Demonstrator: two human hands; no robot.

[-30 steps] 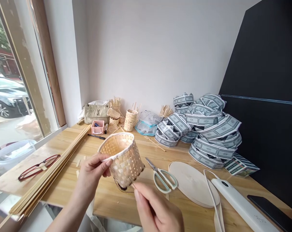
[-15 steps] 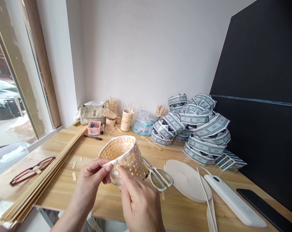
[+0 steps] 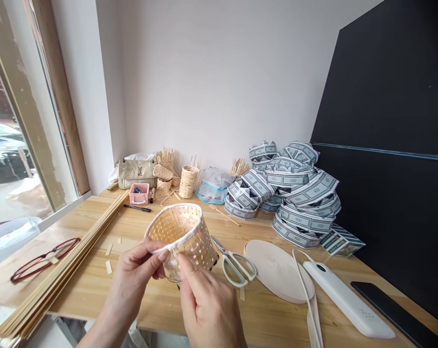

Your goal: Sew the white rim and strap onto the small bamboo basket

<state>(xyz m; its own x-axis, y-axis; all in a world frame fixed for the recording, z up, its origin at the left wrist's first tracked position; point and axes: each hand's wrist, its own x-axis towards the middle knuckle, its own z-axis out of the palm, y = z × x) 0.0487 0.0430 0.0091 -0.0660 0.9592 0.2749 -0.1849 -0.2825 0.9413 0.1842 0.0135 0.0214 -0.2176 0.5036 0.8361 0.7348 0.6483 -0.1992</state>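
A small woven basket (image 3: 199,237) of pale strips, its rim bound in white, tilts above the table with its mouth toward the upper left. My left hand (image 3: 141,266) pinches the near part of the rim between thumb and fingers. Just right of it, my right hand (image 3: 208,295) is closed, thumb against forefinger, at the basket's outer wall below the rim. What those fingertips hold is too small to make out. Scissors (image 3: 237,268) with pale green handles lie right of the basket, partly behind it.
Flat coiled tape (image 3: 277,270), a white device (image 3: 349,299) and a black phone-like slab (image 3: 389,309) lie right. Patterned ribbon rolls (image 3: 302,193) stand behind. Long wooden strips (image 3: 70,256) and red glasses (image 3: 45,261) are left. Small baskets (image 3: 189,181) line the wall.
The view has shifted slightly, moving the surroundings a little left. Both hands keep nearly the same hold at the basket's rim, and the basket stays tilted as before.
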